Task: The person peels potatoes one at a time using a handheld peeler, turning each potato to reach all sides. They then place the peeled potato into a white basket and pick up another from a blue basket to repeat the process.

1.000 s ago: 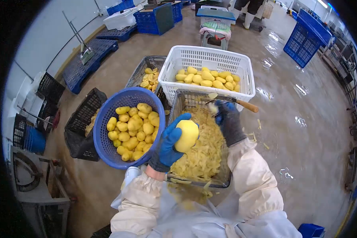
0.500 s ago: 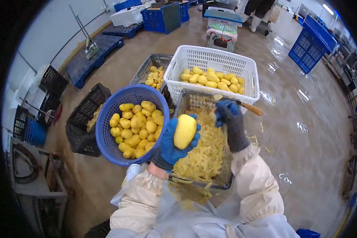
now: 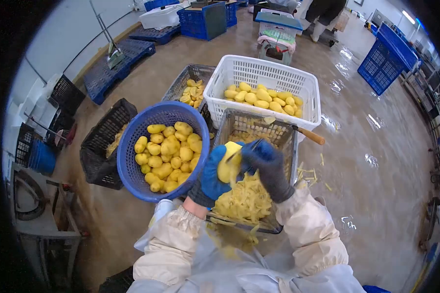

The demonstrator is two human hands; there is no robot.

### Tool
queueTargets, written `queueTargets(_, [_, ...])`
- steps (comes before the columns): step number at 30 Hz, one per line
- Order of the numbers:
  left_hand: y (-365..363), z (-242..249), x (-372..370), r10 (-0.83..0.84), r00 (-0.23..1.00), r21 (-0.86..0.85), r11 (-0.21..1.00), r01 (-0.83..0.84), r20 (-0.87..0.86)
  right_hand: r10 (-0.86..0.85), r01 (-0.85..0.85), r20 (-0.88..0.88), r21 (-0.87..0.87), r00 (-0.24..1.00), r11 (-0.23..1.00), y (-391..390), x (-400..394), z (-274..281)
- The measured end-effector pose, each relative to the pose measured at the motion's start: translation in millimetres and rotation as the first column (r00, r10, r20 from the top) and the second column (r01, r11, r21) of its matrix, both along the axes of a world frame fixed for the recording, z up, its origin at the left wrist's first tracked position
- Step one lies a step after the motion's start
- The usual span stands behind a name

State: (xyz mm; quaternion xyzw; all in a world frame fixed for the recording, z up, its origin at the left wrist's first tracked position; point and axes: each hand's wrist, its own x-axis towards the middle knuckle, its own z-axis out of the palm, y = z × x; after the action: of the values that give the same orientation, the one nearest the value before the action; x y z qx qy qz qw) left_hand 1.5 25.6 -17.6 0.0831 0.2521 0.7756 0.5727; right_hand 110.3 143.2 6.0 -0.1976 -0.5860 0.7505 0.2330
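Note:
My left hand, in a blue-coated glove, is wrapped round a large yellow potato above a dark crate. My right hand, gloved in blue and dark grey, is closed against the potato's upper right side. A thin dark tool that looks like a peeler sticks out from its fingers over the potato; most of it is hidden. Pale peelings are heaped in the crate below both hands. A wooden-handled tool rests across the crate's far right corner, its other end hard to see.
Left of the crate stands a blue round basket of potatoes. Behind it, a white basket holds smooth yellow potatoes. A black crate and another crate with cut pieces stand nearby. Peel scraps lie on the wet floor.
My right hand has moved left and down from the crate's far side onto the potato. The potato has tilted and shifted slightly right in my left hand.

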Motion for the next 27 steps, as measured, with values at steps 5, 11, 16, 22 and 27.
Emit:
queueTargets(5, [-4, 9, 3, -0.075, 0.983, -0.061, 0.996, 0.066, -0.168, -0.196, 0.19, -0.033, -0.129, 0.98, 0.973, 46, -1, -1])
queueTargets(11, [-9, 8, 0, -0.13, 0.903, 0.013, 0.989, 0.148, -0.41, -0.238, 0.235, 0.006, -0.186, 0.971, 0.954, 52, 1, -12])
queueTargets(16, [-5, 6, -6, -0.063, 0.981, 0.064, 0.995, 0.076, -0.186, -0.097, 0.062, -0.176, -0.196, 0.98, 0.979, 29, 12, 22])
queueTargets(22, [-7, -16, -8, -0.208, 0.974, 0.084, 0.973, 0.216, -0.09, -0.094, 0.098, 0.052, -0.077, 0.994, 0.992, 26, 1, 9])
queueTargets(27, [2, -13, -8, -0.007, 1.0, 0.003, 1.0, 0.007, 0.019, -0.179, 0.163, -0.099, -0.153, 0.979, 0.975, 51, 9, 2])
